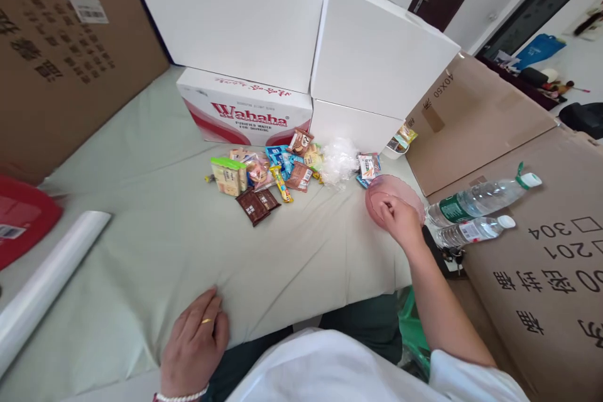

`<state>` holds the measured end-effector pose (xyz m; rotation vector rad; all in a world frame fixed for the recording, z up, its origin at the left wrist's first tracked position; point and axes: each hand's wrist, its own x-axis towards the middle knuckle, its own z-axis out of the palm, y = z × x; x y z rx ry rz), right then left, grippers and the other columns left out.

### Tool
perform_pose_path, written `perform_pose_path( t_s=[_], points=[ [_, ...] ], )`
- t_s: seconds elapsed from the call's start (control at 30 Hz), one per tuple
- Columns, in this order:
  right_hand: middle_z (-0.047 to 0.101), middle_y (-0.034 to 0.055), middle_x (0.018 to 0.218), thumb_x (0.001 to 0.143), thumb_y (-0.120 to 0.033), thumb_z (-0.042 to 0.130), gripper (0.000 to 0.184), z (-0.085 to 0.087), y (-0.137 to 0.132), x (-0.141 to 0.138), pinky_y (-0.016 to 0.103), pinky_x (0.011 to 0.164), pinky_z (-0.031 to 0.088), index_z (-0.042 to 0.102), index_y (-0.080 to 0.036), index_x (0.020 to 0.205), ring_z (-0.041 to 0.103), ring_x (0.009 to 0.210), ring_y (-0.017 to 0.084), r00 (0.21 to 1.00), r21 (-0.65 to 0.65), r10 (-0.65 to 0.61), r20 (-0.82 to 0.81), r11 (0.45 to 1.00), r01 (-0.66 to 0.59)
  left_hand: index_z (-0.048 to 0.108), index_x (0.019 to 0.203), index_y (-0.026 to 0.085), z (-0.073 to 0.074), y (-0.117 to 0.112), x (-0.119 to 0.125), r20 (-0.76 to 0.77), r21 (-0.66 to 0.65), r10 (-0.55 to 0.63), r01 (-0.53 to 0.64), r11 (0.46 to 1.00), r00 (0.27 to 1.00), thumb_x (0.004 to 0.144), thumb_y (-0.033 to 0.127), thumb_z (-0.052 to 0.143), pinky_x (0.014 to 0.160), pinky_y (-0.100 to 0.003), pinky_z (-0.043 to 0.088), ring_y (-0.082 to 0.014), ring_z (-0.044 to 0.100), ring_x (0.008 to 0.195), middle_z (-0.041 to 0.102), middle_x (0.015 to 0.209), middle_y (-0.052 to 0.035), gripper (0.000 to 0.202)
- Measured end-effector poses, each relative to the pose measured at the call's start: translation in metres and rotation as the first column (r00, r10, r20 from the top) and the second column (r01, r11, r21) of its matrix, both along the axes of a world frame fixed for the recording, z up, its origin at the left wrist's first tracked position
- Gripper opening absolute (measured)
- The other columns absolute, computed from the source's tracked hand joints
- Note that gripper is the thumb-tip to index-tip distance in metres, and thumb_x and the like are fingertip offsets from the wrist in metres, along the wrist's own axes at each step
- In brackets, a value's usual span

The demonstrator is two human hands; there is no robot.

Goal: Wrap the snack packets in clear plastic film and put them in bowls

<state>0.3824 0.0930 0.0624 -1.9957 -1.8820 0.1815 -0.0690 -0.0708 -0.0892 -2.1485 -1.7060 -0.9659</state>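
My left hand (pixel 195 342) lies flat on the pale green cloth (pixel 155 232) at the table's near edge, fingers together and stretched out, a gold ring on one finger. My right hand (pixel 400 217) reaches to the right side of the table, its fingers curled and pinching the rim of a pink translucent plate (pixel 393 195). A pile of small wrapped snacks (pixel 282 169) sits in the middle, left of the plate, with two brown chocolate packets (pixel 257 203) nearest me. A crumpled clear plastic bag (pixel 338 160) lies among the snacks.
White boxes (pixel 377 50) and a red-and-white Wahaha carton (pixel 245 110) stand behind the snacks. Brown cardboard boxes (pixel 541 251) flank the right, with two water bottles (pixel 475 213) lying there. A roll of clear film (pixel 47 276) and a red object (pixel 23 217) are at left.
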Motion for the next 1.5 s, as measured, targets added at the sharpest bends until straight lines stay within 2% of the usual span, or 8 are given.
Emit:
perform_pose_path(
  t_s=[0.23,0.43,0.63,0.83,1.0,1.17,1.37,1.5],
  points=[
    [0.072,0.0069,0.085,0.073,-0.035,0.076,0.023,-0.029,0.095,-0.104,0.031,0.079,0.047,0.069,-0.019,0.087,0.064,0.087,0.023,0.845,-0.196,-0.254,-0.470,0.964,0.180,0.067,0.112,0.019,0.001,-0.002,0.003,0.061,-0.003,-0.009,0.009,1.000,0.998,0.088,0.009,0.063,0.096,-0.040,0.057,-0.0248,0.073,0.105,0.075,0.121,-0.0125,0.026],
    [0.061,0.0009,0.075,0.078,-0.051,0.061,0.037,-0.047,0.040,-0.130,0.025,0.049,0.033,0.065,-0.018,0.094,0.045,0.058,0.013,0.712,-0.210,-0.211,-0.669,0.974,0.091,0.070,0.104,0.020,0.015,-0.009,0.004,0.409,-0.057,0.020,0.004,0.998,0.912,0.093,0.010,0.057,0.094,-0.035,0.057,-0.0202,0.072,0.104,0.075,0.116,-0.0097,0.019],
    [0.051,-0.0050,0.072,0.075,-0.039,0.074,0.041,-0.034,-0.072,-0.112,0.021,0.045,0.022,0.073,-0.023,0.113,0.030,0.051,0.007,0.401,-0.197,-0.201,-0.894,0.979,0.052,0.070,0.096,0.019,0.060,0.002,0.038,0.895,-0.412,0.267,0.433,0.802,0.357,0.099,0.051,0.056,0.062,-0.029,0.053,-0.0164,0.065,0.072,0.069,0.085,-0.0051,0.035],
    [0.055,0.0014,0.080,0.096,-0.026,0.051,0.039,-0.030,-0.122,-0.125,0.030,0.063,0.046,0.076,-0.030,0.126,0.052,0.068,0.016,0.841,-0.033,0.293,-0.455,0.938,-0.344,0.064,0.110,0.018,0.083,0.037,0.092,0.789,-0.147,0.593,0.887,0.438,-0.162,0.084,0.078,0.065,0.078,-0.035,0.059,-0.0233,0.070,0.101,0.069,0.113,-0.0128,0.065],
    [0.060,0.0050,0.089,0.092,-0.017,0.055,0.039,-0.057,-0.145,-0.159,0.027,0.059,0.041,0.076,-0.031,0.122,0.055,0.075,0.019,0.762,-0.196,0.643,-0.076,0.740,-0.644,0.050,0.141,0.024,0.075,0.044,0.116,0.794,-0.320,0.604,0.802,0.505,-0.063,0.074,0.054,0.088,0.085,-0.033,0.056,-0.0226,0.066,0.114,0.059,0.141,-0.0156,0.082],
    [0.066,0.0060,0.106,0.098,-0.016,0.052,0.044,-0.072,-0.164,-0.157,0.028,0.071,0.051,0.068,-0.032,0.136,0.061,0.086,0.019,0.650,-0.147,0.695,-0.309,0.640,-0.754,0.059,0.109,0.017,0.059,0.043,0.120,0.758,-0.488,0.650,0.626,0.609,-0.041,0.076,0.046,0.081,0.071,-0.030,0.054,-0.0189,0.071,0.085,0.071,0.105,-0.0082,0.049],
    [0.069,0.0050,0.091,0.104,-0.047,0.052,0.035,-0.072,-0.155,-0.113,0.029,0.066,0.053,0.076,-0.024,0.116,0.061,0.073,0.017,0.639,-0.191,0.108,-0.762,0.905,-0.381,0.065,0.096,0.021,0.066,0.038,0.129,0.775,-0.440,0.632,0.711,0.549,-0.009,0.088,0.060,0.064,0.064,-0.032,0.053,-0.0238,0.074,0.080,0.075,0.100,-0.0113,0.040],
    [0.071,0.0052,0.104,0.088,-0.054,0.073,0.037,-0.074,-0.136,-0.113,0.028,0.072,0.053,0.077,-0.024,0.110,0.063,0.084,0.017,0.552,-0.231,0.006,-0.834,0.904,-0.359,0.069,0.096,0.019,0.072,0.032,0.145,0.777,-0.398,0.623,0.833,0.384,0.084,0.085,0.072,0.063,0.057,-0.032,0.050,-0.0258,0.074,0.077,0.075,0.096,-0.0120,0.054]
  ],
)
